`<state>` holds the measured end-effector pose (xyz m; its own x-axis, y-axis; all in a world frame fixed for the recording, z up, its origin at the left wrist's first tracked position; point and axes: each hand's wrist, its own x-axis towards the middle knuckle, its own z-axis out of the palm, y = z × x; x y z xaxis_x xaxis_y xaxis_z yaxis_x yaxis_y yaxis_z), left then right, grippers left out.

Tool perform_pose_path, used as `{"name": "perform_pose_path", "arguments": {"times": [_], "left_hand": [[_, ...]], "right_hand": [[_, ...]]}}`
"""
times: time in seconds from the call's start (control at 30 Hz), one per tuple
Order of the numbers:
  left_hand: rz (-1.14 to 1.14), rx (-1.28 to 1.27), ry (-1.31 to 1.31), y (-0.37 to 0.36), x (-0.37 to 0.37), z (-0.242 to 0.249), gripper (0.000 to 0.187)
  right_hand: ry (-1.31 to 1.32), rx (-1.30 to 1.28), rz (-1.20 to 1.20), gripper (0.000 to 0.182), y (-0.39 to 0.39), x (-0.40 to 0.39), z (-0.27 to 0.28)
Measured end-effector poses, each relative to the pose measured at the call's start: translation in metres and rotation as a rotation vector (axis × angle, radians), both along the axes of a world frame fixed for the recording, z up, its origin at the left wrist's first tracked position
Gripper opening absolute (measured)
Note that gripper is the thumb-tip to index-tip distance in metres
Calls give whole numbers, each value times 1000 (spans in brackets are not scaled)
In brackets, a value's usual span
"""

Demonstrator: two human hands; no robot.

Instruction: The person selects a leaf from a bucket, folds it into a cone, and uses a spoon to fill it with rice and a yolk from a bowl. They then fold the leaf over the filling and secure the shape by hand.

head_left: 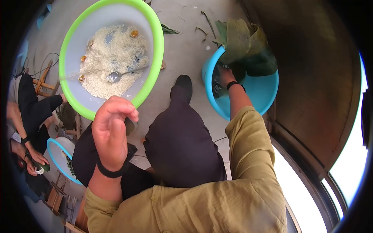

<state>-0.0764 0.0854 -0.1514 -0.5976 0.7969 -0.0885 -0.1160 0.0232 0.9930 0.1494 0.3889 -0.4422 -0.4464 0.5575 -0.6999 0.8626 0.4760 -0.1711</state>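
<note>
My left hand [112, 134] is raised in front of a large basin with a green rim [158, 46]. Its fingers curl loosely, the thumb stands apart, and nothing shows in it. White rice grains [116, 50] lie in that basin, with a metal spoon [130, 72] resting on them and a few orange-brown lumps [134, 33] around. On the right, my right hand [226, 75] reaches down into a blue basin [268, 91]. Its fingertips are hidden among dark contents. Broad green leaves [243, 39] stand in this basin and hang over its far rim.
Leaf scraps [208, 23] lie on the floor [182, 50] beyond the basins. At the left, another person's hands [37, 161] hold something green and white beside a smaller blue-rimmed basin [54, 149]. A dark brown panel [311, 77] stands close on the right.
</note>
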Motion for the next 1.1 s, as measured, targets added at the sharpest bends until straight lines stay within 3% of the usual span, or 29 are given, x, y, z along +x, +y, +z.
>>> {"name": "perform_pose_path", "arguments": {"times": [0.17, 0.27, 0.37, 0.57, 0.67, 0.83, 0.97, 1.1], "left_hand": [[-10, -42, -14, -2, 2, -2, 42], [-21, -34, -14, 1, 2, -4, 42], [-15, -31, -10, 0, 2, -2, 42], [-46, 12, -2, 1, 3, 3, 39], [-63, 32, 15, 1, 6, 5, 38], [-38, 77, 19, 1, 10, 13, 34], [-22, 173, -123, 4, 20, 51, 30], [-177, 48, -186, 11, 45, 99, 29]], "right_hand": [[-52, 36, 13, 64, 1, 6, -22], [-243, 13, 11, 54, 0, 0, -15], [-212, 4, 172, 37, -4, -5, 12], [92, -10, 185, 25, 19, 32, -28], [118, -168, 79, 31, 33, 35, 8], [353, -275, -119, 25, 36, 55, 75], [537, -319, -297, 17, 38, 82, 113], [830, -365, -514, 12, 24, 90, 170]]}}
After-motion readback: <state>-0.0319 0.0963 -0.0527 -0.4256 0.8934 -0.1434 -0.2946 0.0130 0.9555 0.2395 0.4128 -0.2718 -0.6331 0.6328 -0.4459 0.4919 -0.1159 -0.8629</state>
